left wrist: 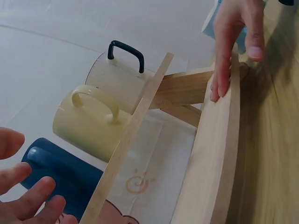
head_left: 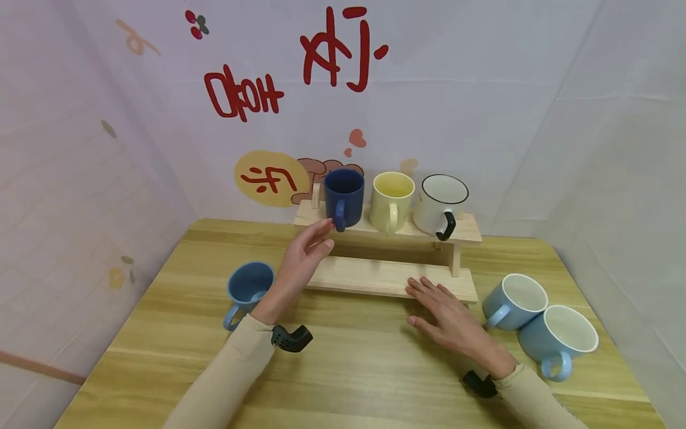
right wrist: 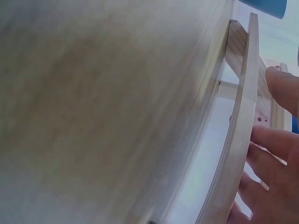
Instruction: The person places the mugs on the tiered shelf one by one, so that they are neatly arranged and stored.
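A dark blue mug [head_left: 351, 205] stands at the left end of the upper board of a wooden two-tier rack [head_left: 468, 228], its handle facing me. My left hand [head_left: 304, 255] is raised beside it, fingertips right at the handle. Seen from the left wrist, those fingers [left wrist: 32, 200] are spread and loosely bent, gripping nothing. My right hand [head_left: 449, 319] lies with extended fingers at the right part of the lower board [head_left: 370, 274], fingertips on its front edge. A yellow mug [head_left: 383, 208] and a white mug with black rim and handle [head_left: 431, 208] share the upper board.
Behind my left wrist, a blue mug [head_left: 243, 292] sits on the wooden table [head_left: 343, 369]. Two light blue mugs with white insides, a smaller one [head_left: 504, 307] and a larger one [head_left: 546, 345], stand close together at the right. A printed white backdrop [head_left: 455, 89] rises behind the rack.
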Tool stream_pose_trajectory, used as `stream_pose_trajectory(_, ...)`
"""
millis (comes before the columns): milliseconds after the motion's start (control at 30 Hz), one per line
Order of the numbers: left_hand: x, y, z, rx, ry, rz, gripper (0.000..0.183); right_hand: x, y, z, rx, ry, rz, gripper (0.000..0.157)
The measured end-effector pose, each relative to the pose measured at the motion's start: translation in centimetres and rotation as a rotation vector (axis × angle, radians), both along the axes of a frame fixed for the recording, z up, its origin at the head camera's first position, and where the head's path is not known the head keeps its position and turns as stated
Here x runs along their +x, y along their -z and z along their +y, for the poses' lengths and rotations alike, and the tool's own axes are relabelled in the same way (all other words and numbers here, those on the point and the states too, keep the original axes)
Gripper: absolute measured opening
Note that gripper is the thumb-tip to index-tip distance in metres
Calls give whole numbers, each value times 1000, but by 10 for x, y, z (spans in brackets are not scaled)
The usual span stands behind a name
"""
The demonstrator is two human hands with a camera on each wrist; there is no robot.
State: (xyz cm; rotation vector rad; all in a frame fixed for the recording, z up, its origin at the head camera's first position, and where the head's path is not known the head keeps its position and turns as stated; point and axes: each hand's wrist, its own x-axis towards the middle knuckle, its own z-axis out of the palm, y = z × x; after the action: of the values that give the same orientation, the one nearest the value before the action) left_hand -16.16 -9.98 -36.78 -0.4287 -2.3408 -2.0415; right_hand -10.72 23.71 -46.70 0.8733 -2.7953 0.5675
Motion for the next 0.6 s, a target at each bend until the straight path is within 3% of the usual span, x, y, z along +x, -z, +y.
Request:
stream_pose_trajectory(300,31,1,-40,-77,3,68,53,-2,0,-1,0,-5,1,65)
stream_pose_trajectory(600,61,11,-83,-168,-66,269,41,-2,0,-1,-6,-15,33,64)
